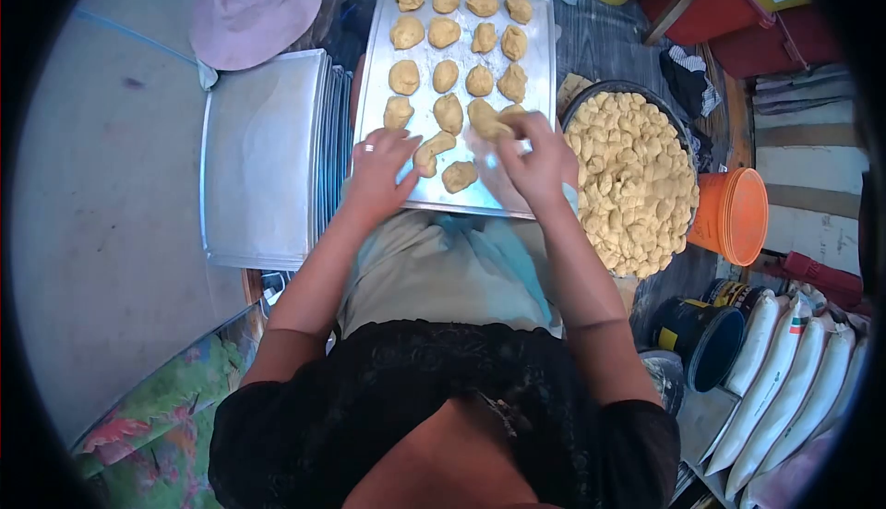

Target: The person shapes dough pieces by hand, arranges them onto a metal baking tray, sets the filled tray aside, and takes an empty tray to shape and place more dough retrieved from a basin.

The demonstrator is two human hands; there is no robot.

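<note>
A metal baking tray (pixel 544 38) lies across my lap, bearing rows of lumpy tan dough pieces (pixel 445 33). At its near left, my left hand (pixel 380 169), with a ring on it, has thumb and fingertips around the end of a bent, elongated dough piece (pixel 434 151). Farther right, the fingers of my right hand (pixel 538 160) pinch another dough piece (pixel 485 119) just above the tray; motion slightly blurs it. My right fingers partly cover one more lump behind them. A single round lump (pixel 459 176) sits between my hands near the front edge.
On my right stands a wide round tub (pixel 692 140) heaped with dough pieces, beside an orange bucket (pixel 734 216). Stacked metal trays (pixel 263 158) and a pink hat (pixel 257 1) are at left. Dark buckets (pixel 699 343) and filled white bags (pixel 775 380) stand lower right.
</note>
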